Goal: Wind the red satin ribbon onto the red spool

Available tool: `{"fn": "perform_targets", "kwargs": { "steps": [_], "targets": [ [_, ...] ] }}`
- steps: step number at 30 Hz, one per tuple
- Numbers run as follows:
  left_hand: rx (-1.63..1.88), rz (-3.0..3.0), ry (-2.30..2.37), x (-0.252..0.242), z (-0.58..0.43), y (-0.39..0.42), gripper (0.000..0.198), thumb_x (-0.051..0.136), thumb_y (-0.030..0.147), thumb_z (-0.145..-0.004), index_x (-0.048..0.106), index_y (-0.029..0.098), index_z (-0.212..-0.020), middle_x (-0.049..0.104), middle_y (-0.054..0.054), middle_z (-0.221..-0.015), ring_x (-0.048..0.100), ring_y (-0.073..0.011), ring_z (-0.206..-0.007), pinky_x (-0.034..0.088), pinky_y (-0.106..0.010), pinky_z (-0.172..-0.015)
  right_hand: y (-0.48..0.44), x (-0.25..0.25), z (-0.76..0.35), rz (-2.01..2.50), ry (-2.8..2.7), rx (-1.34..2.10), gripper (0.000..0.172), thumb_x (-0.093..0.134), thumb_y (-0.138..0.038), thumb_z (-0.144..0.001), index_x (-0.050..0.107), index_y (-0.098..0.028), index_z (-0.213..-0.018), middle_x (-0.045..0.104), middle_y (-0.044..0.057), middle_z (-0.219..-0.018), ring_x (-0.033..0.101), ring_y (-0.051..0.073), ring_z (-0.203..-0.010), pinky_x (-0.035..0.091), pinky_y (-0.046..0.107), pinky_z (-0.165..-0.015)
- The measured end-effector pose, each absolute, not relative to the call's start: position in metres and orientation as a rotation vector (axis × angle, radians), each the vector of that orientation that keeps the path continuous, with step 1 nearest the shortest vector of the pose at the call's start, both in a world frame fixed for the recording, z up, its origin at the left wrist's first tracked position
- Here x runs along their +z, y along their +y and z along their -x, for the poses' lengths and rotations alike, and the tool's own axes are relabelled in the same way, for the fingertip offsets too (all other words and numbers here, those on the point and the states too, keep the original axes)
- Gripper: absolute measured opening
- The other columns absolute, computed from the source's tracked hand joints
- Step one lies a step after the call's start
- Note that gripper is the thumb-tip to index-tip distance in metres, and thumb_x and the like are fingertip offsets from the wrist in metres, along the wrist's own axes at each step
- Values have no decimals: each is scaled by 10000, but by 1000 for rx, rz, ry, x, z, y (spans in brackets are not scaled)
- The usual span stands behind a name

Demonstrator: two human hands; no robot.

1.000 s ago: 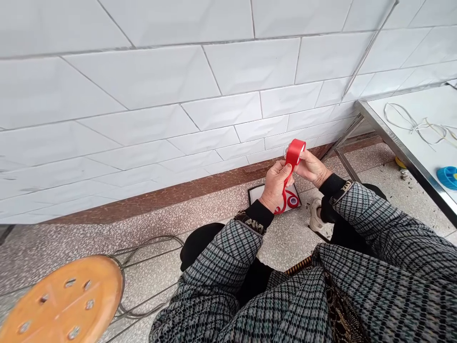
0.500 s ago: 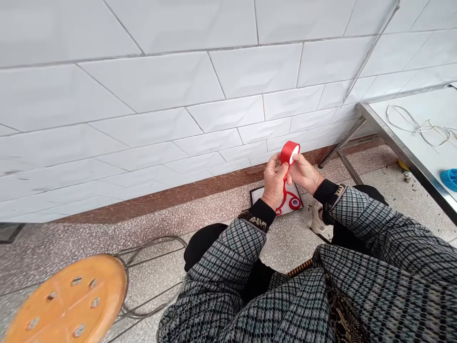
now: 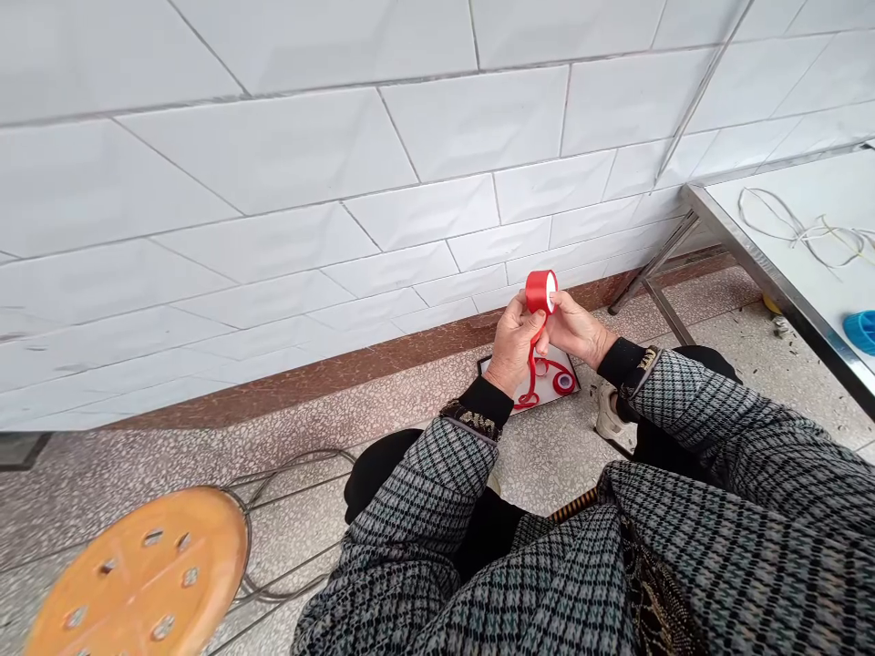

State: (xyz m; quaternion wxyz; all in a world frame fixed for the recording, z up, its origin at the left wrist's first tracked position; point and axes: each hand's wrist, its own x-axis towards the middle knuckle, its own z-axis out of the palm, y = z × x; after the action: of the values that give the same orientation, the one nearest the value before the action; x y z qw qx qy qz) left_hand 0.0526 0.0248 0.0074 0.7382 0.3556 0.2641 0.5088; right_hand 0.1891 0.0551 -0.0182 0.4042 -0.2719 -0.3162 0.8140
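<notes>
A roll of wide red ribbon [image 3: 539, 292] with a white core is held up between my two hands. My left hand [image 3: 514, 344] is closed on its lower left side, thumb across the ribbon. On the other side, my right hand [image 3: 575, 326] pinches the roll near the core opening. A loose red ribbon tail [image 3: 531, 369] hangs from the roll toward a white, dark-edged tray or board [image 3: 547, 394] on the floor. A smaller red roll [image 3: 564, 382] lies on that white surface. My left wrist hides part of it.
An orange stool [image 3: 147, 574] with holes in its seat and metal legs stands at lower left. To the right is a metal-edged table [image 3: 772, 282] bearing white cord [image 3: 797, 232] and a blue round object [image 3: 861, 332]. A white tiled wall [image 3: 424, 210] rises ahead.
Both hands and the ribbon roll have shifted slightly left. The roll has turned a little, and more of the loose ribbon on the white surface shows.
</notes>
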Motion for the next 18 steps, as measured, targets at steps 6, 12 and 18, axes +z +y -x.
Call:
{"fn": "perform_targets", "kwargs": {
  "steps": [6, 12, 18],
  "targets": [
    [922, -803, 647, 17, -26, 29, 530, 922, 403, -738, 597, 207, -1108, 602, 104, -622, 411, -45, -369, 325, -232, -427, 69, 23, -212, 898, -1396, 1545, 561, 804, -264, -760, 646, -268, -1299, 723, 39, -1157, 657, 211, -997, 590, 378, -921],
    [721, -812, 721, 13, -9, 25, 499, 936, 325, -724, 631, 173, -1089, 671, 51, -753, 419, -19, -377, 278, -211, -393, 75, 40, -232, 823, -2264, 924, 363, 785, -183, -800, 756, -263, -1153, 757, 68, -1130, 582, 287, -1089, 404, 515, -1115],
    [855, -820, 788, 15, -12, 16, 485, 930, 444, -752, 624, 191, -1031, 550, 99, -565, 432, -51, -386, 303, -191, -419, 74, 34, -238, 957, -2342, 793, 309, 709, -110, -722, 710, -209, -1014, 701, 50, -925, 523, 233, -900, 440, 381, -900]
  ]
}}
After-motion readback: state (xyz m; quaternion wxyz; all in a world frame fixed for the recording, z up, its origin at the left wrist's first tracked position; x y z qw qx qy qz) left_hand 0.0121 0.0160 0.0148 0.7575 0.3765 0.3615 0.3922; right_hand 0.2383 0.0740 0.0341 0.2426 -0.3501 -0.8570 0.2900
